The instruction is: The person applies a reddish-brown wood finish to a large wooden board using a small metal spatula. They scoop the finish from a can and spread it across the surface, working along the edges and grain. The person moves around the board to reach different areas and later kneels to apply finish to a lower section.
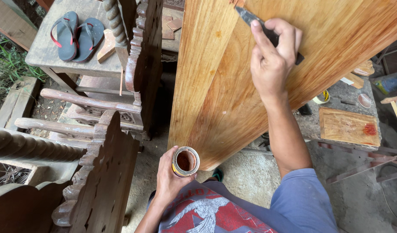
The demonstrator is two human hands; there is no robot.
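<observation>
- Right hand (274, 56): fingers pinching a flat dark blade (267, 32) against the smooth, glossy plank (215, 90).
- Left hand (170, 179): fingers wrapped around a round open tin (185, 161).

Plank (215, 86) centre, carved chairs (99, 172) left, sandals (75, 36) on table (43, 54) (far left), workbench (349, 125) right.

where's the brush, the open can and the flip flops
brush (249, 18): head view, on its dark handle.
open can (185, 161): head view, on its inside.
flip flops (77, 35): head view, on one sole.
</observation>
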